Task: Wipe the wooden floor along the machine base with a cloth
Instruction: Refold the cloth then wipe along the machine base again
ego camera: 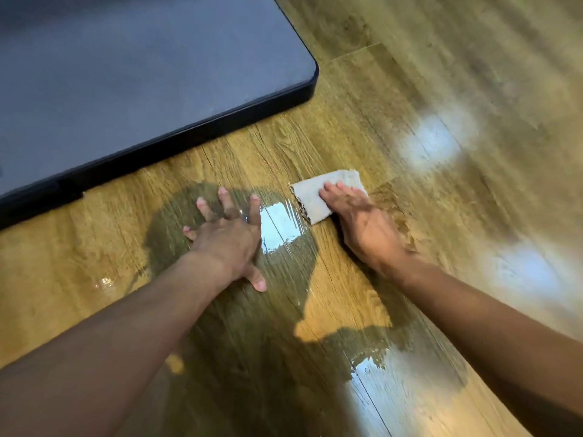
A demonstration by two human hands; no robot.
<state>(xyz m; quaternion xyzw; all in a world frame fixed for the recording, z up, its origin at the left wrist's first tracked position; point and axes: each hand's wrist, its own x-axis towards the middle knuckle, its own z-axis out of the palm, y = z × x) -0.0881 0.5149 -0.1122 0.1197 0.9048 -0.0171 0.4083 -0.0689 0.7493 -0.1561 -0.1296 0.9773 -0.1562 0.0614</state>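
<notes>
A folded grey-beige cloth (318, 195) lies flat on the wooden floor (362, 127), a short way in front of the dark machine base (132, 83). My right hand (362, 219) presses down on the cloth with straight fingers covering its right part. My left hand (225, 230) rests flat on the bare floor to the left of the cloth, fingers spread wide toward the base. The base has a black rounded edge running diagonally from lower left to its corner at the upper middle.
Glossy wet-looking patches reflect light on the floor between my hands, near the bottom middle and at the right. My own shadow darkens the planks under my arms. Open floor stretches to the right and behind the base corner.
</notes>
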